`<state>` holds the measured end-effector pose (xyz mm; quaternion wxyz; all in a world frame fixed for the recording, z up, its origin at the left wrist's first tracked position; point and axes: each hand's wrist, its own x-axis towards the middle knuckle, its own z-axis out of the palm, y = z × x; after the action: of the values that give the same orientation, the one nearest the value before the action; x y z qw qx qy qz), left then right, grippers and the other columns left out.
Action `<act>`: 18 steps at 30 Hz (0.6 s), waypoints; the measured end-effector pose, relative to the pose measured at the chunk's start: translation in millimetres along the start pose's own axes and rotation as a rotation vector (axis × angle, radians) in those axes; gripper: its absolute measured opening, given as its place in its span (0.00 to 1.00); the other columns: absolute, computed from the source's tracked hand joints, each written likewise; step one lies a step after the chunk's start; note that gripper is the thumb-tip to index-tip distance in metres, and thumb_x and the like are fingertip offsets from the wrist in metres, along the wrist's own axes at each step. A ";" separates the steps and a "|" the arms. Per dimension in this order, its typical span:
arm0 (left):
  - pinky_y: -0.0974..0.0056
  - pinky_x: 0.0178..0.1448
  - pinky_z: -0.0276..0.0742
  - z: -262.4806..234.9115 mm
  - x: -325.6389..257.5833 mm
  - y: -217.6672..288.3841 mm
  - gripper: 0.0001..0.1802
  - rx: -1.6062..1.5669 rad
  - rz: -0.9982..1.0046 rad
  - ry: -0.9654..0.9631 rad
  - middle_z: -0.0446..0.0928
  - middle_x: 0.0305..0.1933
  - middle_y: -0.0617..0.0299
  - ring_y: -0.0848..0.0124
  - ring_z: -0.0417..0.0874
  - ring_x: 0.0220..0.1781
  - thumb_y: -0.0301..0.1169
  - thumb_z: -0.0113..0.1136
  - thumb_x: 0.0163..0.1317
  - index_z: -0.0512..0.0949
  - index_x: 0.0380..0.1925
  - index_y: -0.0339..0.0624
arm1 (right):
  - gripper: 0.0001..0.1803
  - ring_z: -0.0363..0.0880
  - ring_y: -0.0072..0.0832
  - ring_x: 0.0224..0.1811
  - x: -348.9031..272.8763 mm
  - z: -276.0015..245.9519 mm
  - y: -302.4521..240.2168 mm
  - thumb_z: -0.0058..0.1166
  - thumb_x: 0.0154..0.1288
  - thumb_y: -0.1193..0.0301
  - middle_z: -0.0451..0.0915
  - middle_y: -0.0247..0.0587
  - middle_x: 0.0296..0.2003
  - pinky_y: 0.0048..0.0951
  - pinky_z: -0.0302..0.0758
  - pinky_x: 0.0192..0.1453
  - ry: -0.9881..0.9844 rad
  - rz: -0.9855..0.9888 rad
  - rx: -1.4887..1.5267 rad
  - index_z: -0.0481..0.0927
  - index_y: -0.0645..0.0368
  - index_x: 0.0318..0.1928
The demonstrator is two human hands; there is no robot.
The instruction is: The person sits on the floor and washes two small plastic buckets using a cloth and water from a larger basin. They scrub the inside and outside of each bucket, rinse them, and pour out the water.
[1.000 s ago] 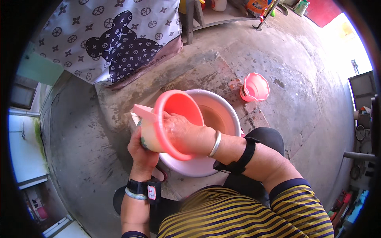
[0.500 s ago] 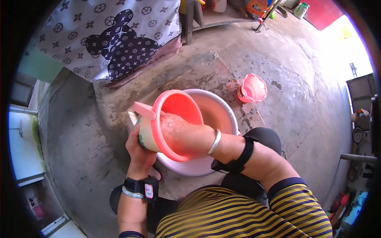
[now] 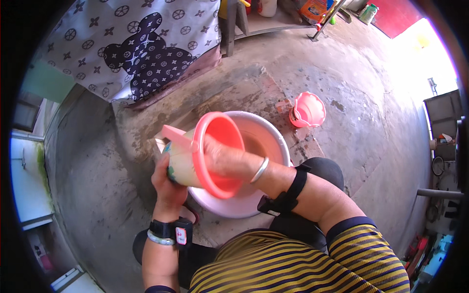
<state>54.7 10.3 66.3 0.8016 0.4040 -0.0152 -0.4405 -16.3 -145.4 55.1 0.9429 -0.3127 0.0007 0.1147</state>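
Left hand [image 3: 168,183], grip clasping tilted pink-rimmed cream plastic bucket [image 3: 188,172]; right hand [image 3: 221,159] inside, grip hidden, can't tell.

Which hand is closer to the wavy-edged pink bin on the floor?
The right hand: inside the tilted bucket, left of the pink bin. The left hand is farther left, on the bucket's outside.

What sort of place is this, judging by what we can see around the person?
Probably a household utility or washing area: the bare concrete floor is stained, a wide pale basin and a scalloped pink bucket stand on it, and a patterned cloth hangs nearby.
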 end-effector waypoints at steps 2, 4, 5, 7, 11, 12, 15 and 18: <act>0.56 0.69 0.75 -1.7 -3.4 1.6 0.31 -0.005 0.030 0.016 0.79 0.62 0.54 0.61 0.81 0.63 0.48 0.48 0.73 0.71 0.67 0.37 | 0.16 0.76 0.24 0.55 -1.4 19.2 -19.3 0.52 0.72 0.65 0.80 0.34 0.50 0.26 0.75 0.63 0.189 0.089 0.221 0.77 0.60 0.54; 0.56 0.69 0.75 2.8 -8.2 4.3 0.31 0.035 0.068 0.039 0.78 0.62 0.55 0.62 0.80 0.63 0.49 0.47 0.73 0.71 0.67 0.37 | 0.18 0.76 0.21 0.58 -21.4 80.6 -62.1 0.47 0.76 0.64 0.79 0.34 0.52 0.25 0.72 0.66 0.626 0.154 -0.196 0.75 0.58 0.59; 0.56 0.68 0.75 7.0 -8.5 4.2 0.32 0.077 0.104 0.035 0.77 0.63 0.55 0.62 0.80 0.64 0.50 0.48 0.72 0.70 0.67 0.37 | 0.18 0.76 0.21 0.58 -23.7 51.7 -31.8 0.47 0.77 0.64 0.79 0.34 0.53 0.26 0.72 0.67 0.524 0.037 -0.134 0.75 0.58 0.60; 0.57 0.69 0.75 1.1 -7.3 4.6 0.33 0.064 0.091 0.023 0.77 0.63 0.55 0.62 0.80 0.64 0.50 0.48 0.72 0.70 0.67 0.36 | 0.19 0.78 0.23 0.58 -22.6 27.2 -12.9 0.49 0.75 0.65 0.79 0.35 0.54 0.28 0.74 0.65 0.370 0.058 0.239 0.74 0.58 0.61; 0.58 0.71 0.72 -8.0 -6.4 9.6 0.34 0.115 0.062 -0.032 0.78 0.64 0.53 0.61 0.79 0.65 0.48 0.51 0.70 0.71 0.67 0.34 | 0.22 0.79 0.28 0.57 0.1 7.3 -14.1 0.53 0.70 0.68 0.80 0.36 0.54 0.31 0.77 0.61 0.183 0.272 0.625 0.73 0.58 0.62; 0.58 0.71 0.71 -9.5 -7.4 12.0 0.34 0.168 0.059 -0.018 0.77 0.65 0.53 0.62 0.78 0.66 0.46 0.53 0.70 0.69 0.69 0.34 | 0.22 0.79 0.28 0.56 -2.5 17.3 -13.5 0.53 0.69 0.68 0.80 0.36 0.53 0.31 0.78 0.61 0.189 0.128 0.071 0.73 0.58 0.62; 0.60 0.73 0.68 5.5 -9.1 12.7 0.38 0.386 0.067 -0.035 0.74 0.70 0.53 0.63 0.75 0.70 0.42 0.55 0.70 0.62 0.75 0.34 | 0.21 0.80 0.29 0.56 -11.2 38.0 -12.6 0.54 0.68 0.68 0.80 0.37 0.52 0.32 0.78 0.60 0.183 -0.122 -1.056 0.74 0.58 0.61; 0.57 0.72 0.71 21.3 -9.6 20.6 0.37 0.304 -0.012 0.043 0.77 0.66 0.52 0.60 0.78 0.67 0.49 0.58 0.69 0.68 0.70 0.33 | 0.21 0.80 0.29 0.55 -8.4 38.9 -13.5 0.54 0.68 0.68 0.80 0.37 0.51 0.32 0.78 0.60 0.208 -0.179 -1.255 0.74 0.58 0.60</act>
<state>55.1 9.6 97.5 0.7287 0.5299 -0.0622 -0.4294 -24.3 -134.8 95.0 0.5817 -0.8132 -0.0010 -0.0167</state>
